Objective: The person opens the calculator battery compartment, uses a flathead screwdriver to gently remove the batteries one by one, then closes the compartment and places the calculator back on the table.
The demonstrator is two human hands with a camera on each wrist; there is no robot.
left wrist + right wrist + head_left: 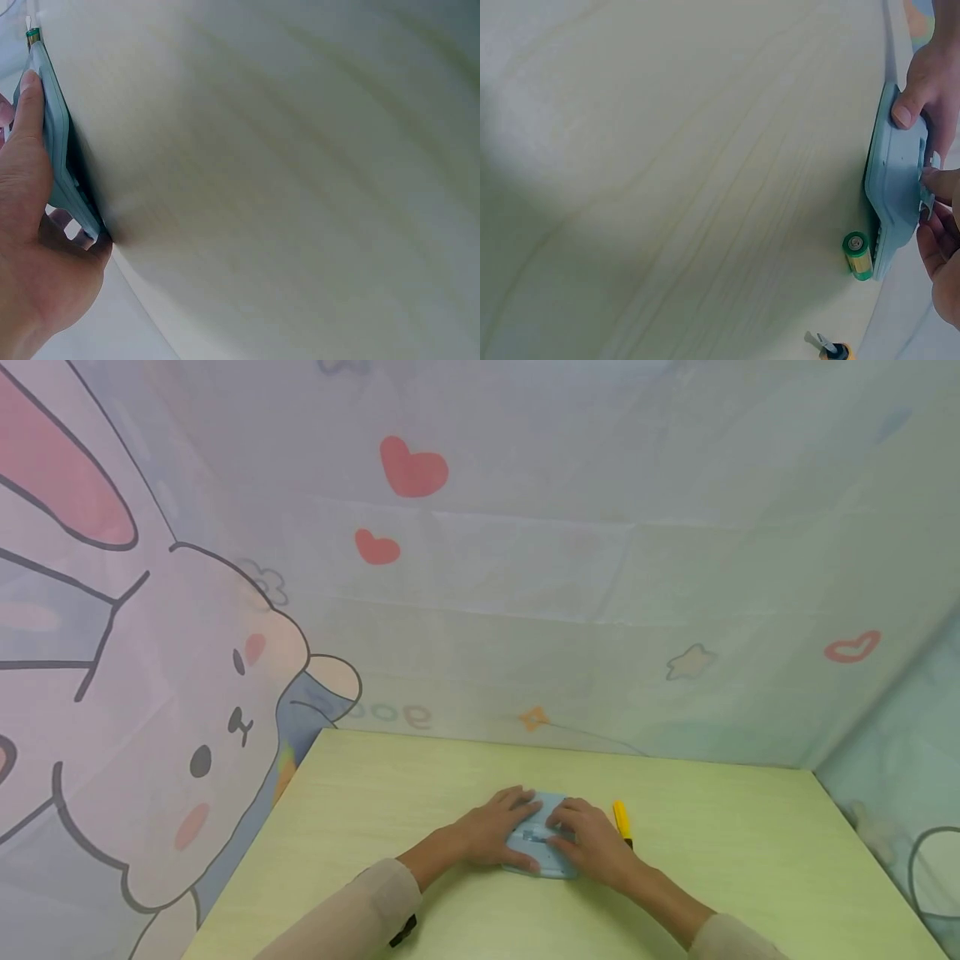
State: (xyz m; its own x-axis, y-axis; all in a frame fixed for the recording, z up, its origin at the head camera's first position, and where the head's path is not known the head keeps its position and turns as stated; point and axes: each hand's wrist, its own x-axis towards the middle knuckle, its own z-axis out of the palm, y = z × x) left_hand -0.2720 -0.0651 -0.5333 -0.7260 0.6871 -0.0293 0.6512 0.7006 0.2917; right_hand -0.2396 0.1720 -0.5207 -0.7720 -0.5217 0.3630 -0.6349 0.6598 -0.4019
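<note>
A flat light-blue device (551,862) with a recess in its upper face lies on the table. My left hand (498,828) grips it from the left, thumb at the near edge and fingers over the far part. From the right, my right hand (596,842) reaches over the recess. In the right wrist view its thumb and fingers pinch a small light-blue cover (928,201) at the device's face. A green-and-gold battery (857,256) stands close beside the device; its top also shows in the left wrist view.
A tool with a yellow handle (622,820) and black section lies just right of my right hand; its metal tip (826,342) shows in the right wrist view. The pale table (750,843) ends at a printed cloth backdrop (525,610). A small black object (403,932) shows beside my left sleeve.
</note>
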